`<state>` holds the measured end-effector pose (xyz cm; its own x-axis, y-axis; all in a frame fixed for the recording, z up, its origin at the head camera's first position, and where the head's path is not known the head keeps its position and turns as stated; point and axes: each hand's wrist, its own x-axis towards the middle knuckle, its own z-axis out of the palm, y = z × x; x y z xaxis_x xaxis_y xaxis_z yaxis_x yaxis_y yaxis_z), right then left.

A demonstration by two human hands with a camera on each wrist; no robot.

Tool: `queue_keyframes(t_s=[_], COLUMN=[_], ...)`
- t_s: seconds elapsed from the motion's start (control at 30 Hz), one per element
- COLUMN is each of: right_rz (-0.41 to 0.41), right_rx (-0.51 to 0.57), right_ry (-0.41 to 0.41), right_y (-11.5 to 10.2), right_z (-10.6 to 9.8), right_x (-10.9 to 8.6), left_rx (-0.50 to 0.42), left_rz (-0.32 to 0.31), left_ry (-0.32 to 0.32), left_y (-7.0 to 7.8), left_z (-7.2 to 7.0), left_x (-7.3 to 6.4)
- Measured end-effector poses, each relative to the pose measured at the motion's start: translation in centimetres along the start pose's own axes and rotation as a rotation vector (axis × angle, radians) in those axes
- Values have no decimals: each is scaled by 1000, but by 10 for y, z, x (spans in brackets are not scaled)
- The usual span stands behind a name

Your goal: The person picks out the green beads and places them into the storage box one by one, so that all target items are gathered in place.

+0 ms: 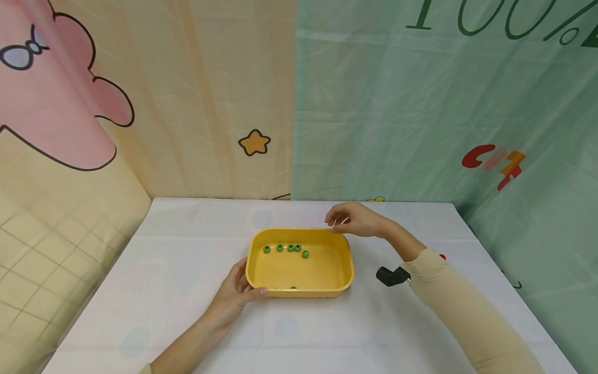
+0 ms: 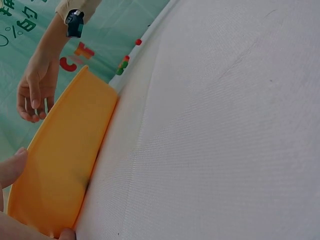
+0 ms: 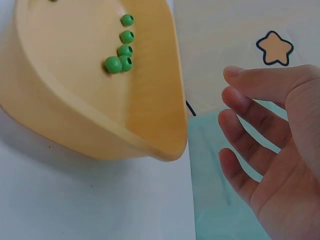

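A yellow tray point(image 1: 327, 270) sits on a white-covered table point(image 1: 154, 291), near the middle of the head view. The left hand point(image 1: 235, 292) grasps it by the near left corner, the thumb lying along the near rim and the other fingers round the left side, partly hidden by the wall. The right hand point(image 1: 357, 219) hangs over the far right corner; the right wrist view shows its fingers released, loosely bent and spread apart, with nothing between them and the rim beside them. Inside the tray, five round green beads point(image 1: 290, 248) with holes lie toward the far wall: one at the left, one just beside it, two touching or nearly so, and one a little nearer and further right. A sixth green bead point(image 1: 293, 287) shows only its top behind the near rim. A black device point(image 1: 392, 276) juts from the cuff of the beige right sleeve point(image 1: 467, 311). Beyond the tray, the left wrist view shows small red and green pieces point(image 2: 122, 65) on the table, too small to make out.
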<state>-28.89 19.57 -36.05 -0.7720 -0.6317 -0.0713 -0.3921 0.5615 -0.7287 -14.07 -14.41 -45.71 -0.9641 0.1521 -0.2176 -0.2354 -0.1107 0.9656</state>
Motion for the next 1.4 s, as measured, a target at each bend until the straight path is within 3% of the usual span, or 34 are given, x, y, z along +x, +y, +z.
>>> queue_keyframes(t_s=[0.5,0.87,1.4], right_rz=[2,66,119], right_rx=[-11,5,-38], right_ry=[52,80,132], right_y=[26,40,81], right_z=[-13,-23,-37], right_x=[-29,-52,-95], left_rx=[8,12,12], left_rz=[-2,0,3], left_ry=[8,7,6], left_y=[1,0,1], left_z=[0,0,1], left_x=[-1,-1,-1])
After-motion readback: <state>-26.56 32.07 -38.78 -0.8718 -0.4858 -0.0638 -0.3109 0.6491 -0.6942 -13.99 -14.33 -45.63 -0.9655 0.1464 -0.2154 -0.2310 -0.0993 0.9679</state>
